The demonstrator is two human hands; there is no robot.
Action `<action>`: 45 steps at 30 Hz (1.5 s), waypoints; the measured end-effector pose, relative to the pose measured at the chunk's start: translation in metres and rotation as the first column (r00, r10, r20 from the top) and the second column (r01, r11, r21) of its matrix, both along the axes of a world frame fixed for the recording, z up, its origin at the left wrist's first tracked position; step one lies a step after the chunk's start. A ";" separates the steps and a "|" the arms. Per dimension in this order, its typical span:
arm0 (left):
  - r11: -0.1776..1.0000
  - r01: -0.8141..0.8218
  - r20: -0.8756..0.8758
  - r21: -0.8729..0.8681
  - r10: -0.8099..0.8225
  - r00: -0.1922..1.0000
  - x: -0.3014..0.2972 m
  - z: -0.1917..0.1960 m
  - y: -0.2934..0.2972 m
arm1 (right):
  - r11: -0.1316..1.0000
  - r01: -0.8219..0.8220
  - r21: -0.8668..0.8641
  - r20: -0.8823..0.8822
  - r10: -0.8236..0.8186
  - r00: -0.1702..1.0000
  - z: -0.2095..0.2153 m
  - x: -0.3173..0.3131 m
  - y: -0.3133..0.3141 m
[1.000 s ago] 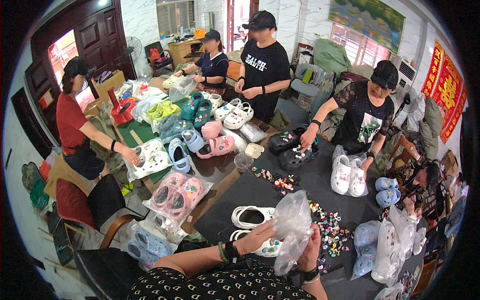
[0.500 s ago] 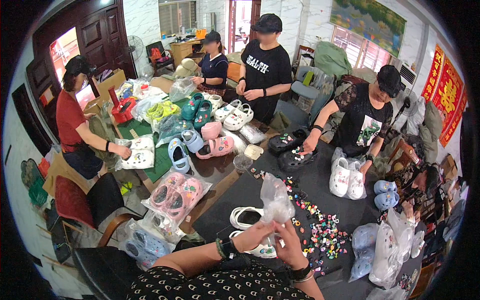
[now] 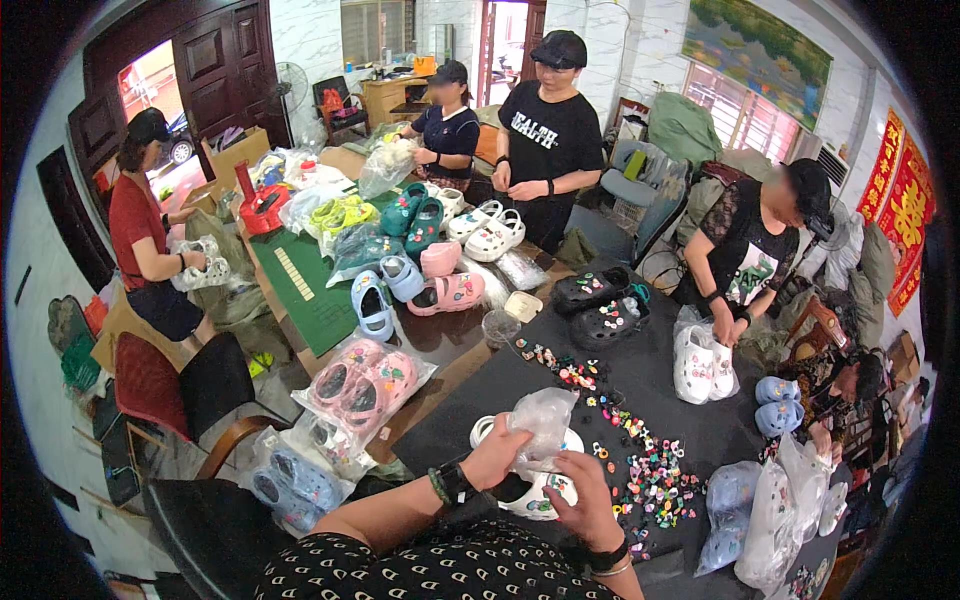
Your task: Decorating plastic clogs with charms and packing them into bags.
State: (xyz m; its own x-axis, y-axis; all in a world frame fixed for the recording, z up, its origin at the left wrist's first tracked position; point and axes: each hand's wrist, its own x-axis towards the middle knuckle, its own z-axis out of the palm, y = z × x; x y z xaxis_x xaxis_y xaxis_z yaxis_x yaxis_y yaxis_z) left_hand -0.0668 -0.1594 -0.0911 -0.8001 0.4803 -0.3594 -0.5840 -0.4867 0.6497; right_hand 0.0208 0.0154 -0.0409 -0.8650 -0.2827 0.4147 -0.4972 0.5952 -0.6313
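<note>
1. The left hand (image 3: 497, 455) pinches the lower left edge of a clear bag (image 3: 543, 425), fingers curled shut on the plastic.
2. The right hand (image 3: 583, 493) grips the bag's bottom from the other side, fingers closed on it.
3. The bag is held crumpled and upright between both hands, just above a pair of white clogs (image 3: 540, 492) lying on the black surface (image 3: 650, 375).
4. Small coloured charms (image 3: 650, 475) are scattered on the surface just right of the hands.
5. Pink clogs (image 3: 365, 375) in a bag lie to the left, at the surface's edge.
6. Black clogs (image 3: 605, 305) sit farther back.
7. White bagged clogs (image 3: 703, 362) stand under another person's hands at the right.
</note>
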 end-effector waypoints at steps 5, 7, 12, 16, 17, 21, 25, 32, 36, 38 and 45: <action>0.986 0.118 -0.154 -0.119 -0.136 0.979 0.006 -0.003 -0.006 | 0.986 0.158 -0.046 0.003 -0.158 0.987 0.005 -0.001 -0.006; 0.964 0.232 -0.201 -0.133 -0.256 0.946 0.013 -0.005 -0.002 | 0.991 0.115 0.066 0.001 -0.116 0.993 0.006 -0.004 -0.008; 0.914 0.263 -0.189 -0.308 -0.329 0.925 0.019 -0.009 0.001 | 0.976 0.214 0.032 -0.041 -0.212 0.976 -0.011 -0.006 -0.009; 0.944 0.299 -0.155 -0.141 -0.320 0.935 0.024 0.007 0.003 | 0.924 0.380 0.025 -0.111 -0.376 0.920 -0.019 -0.016 -0.009; 0.945 0.315 -0.201 -0.083 -0.326 0.924 0.023 0.012 0.002 | 0.924 0.382 0.027 -0.110 -0.377 0.920 -0.019 -0.018 -0.010; 0.936 0.346 -0.019 -0.072 -0.348 0.937 0.029 0.021 0.008 | 0.874 0.485 -0.025 -0.194 -0.480 0.855 -0.023 -0.023 0.000; 0.938 0.341 -0.159 0.053 -0.330 0.931 0.026 0.031 0.001 | 0.968 0.243 0.058 -0.199 -0.227 0.953 -0.017 -0.013 -0.020; 0.985 0.079 -0.121 -0.153 -0.098 0.988 0.013 0.022 -0.022 | 0.977 -0.152 0.148 0.058 0.145 0.988 -0.002 -0.005 -0.034; 0.858 -0.060 -0.421 -0.510 -0.188 0.887 -0.002 0.012 -0.034 | 0.967 -0.236 0.095 0.014 0.236 0.972 -0.008 -0.014 -0.016; 0.728 -0.354 -0.716 -0.588 -0.264 0.646 -0.020 0.001 -0.050 | 0.996 -0.073 -0.050 0.057 0.076 0.995 -0.010 -0.008 -0.006; 0.444 -0.612 -0.755 -0.655 -0.425 0.499 -0.058 -0.016 -0.091 | 0.919 0.395 0.008 0.139 -0.392 0.909 -0.053 0.011 0.048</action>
State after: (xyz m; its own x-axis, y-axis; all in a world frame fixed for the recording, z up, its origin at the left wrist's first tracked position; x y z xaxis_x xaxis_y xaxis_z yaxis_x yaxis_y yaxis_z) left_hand -0.1252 -0.2509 -0.1075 -0.9138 0.2695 0.3038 0.4048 0.5451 0.7342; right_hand 0.0323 0.0635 -0.0943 -0.9525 0.0995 0.2879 -0.1341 0.7117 -0.6896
